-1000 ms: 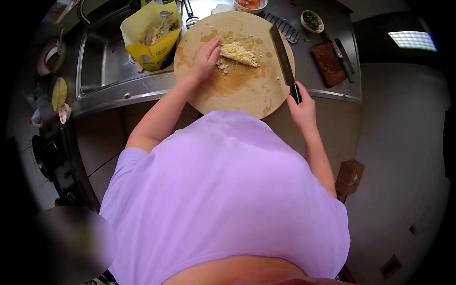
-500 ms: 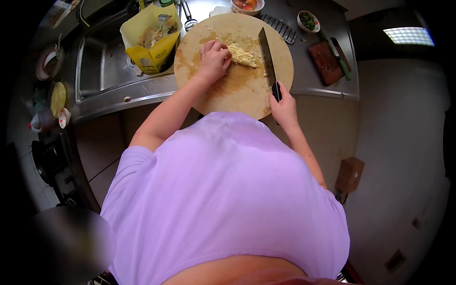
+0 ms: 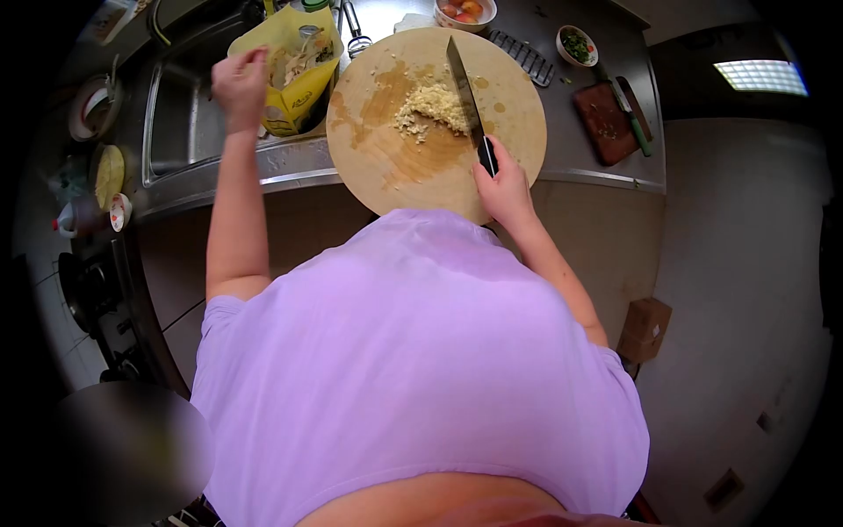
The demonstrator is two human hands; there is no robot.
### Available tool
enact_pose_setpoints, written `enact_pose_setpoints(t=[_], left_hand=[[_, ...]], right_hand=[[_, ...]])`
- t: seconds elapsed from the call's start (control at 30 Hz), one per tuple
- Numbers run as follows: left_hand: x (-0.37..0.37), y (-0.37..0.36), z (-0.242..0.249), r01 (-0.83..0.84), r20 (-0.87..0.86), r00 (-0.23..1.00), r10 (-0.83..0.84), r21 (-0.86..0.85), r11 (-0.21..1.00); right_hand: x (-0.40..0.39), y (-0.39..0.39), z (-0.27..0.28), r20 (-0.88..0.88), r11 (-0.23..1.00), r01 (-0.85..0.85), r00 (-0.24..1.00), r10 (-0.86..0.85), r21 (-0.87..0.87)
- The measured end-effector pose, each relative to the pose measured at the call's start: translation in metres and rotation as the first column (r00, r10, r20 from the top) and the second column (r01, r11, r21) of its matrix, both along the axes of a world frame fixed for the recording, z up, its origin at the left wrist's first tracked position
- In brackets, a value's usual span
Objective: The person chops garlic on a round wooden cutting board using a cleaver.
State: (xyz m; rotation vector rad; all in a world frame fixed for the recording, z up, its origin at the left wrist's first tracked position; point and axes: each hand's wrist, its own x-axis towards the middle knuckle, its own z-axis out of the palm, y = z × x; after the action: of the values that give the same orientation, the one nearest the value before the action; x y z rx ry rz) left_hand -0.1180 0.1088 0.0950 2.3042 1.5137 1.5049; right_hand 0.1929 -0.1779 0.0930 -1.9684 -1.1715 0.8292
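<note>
Right hand [image 3: 504, 186] clamped on knife [image 3: 468, 95] handle, blade touching minced garlic pile [image 3: 430, 107] on round cutting board [image 3: 399, 167], left hand [image 3: 239, 86] loosely curled over sink [image 3: 180, 123], beside yellow bag [image 3: 294, 66], well apart from garlic

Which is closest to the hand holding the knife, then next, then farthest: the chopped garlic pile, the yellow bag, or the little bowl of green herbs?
From the right hand:
1. Pale chopped garlic pile, on the round wooden board.
2. Small white bowl of green herbs, back right.
3. Yellow bag, far left in the sink.
</note>
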Motion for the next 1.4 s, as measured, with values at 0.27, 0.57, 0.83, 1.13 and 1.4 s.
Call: enact_pose_setpoints(t=[0.27, 0.57, 0.83, 1.13, 1.4], left_hand=[[-0.174, 0.114, -0.092, -0.541, -0.484, 0.753, 0.446, -0.069, 0.838], [-0.15, 0.077, -0.055, -0.318, -0.378, 0.889, 0.256, -0.11, 0.942], [-0.043, 0.048, -0.012, -0.124, -0.193, 0.968, 0.163, 0.198, 0.972], [0.102, -0.046, -0.09, 0.516, 0.086, 0.846, -0.526, -0.382, 0.767], [0.167, -0.096, -0.096, 0.698, 0.295, 0.703, -0.647, -0.457, 0.551]], right_hand=[[-0.009, -0.001, 0.005, -0.255, 0.973, -0.232, 0.94, 0.225, 0.002], [0.006, 0.003, -0.021, -0.29, 0.98, -0.164, 0.949, 0.125, -0.114], [0.063, 0.019, 0.001, 0.061, 0.994, -0.106, 0.992, 0.106, -0.005], [0.064, 0.023, -0.006, 0.16, 0.945, -0.32, 0.931, 0.327, -0.068], [0.015, -0.006, 0.014, -0.12, 0.995, -0.079, 0.99, 0.073, -0.052]])
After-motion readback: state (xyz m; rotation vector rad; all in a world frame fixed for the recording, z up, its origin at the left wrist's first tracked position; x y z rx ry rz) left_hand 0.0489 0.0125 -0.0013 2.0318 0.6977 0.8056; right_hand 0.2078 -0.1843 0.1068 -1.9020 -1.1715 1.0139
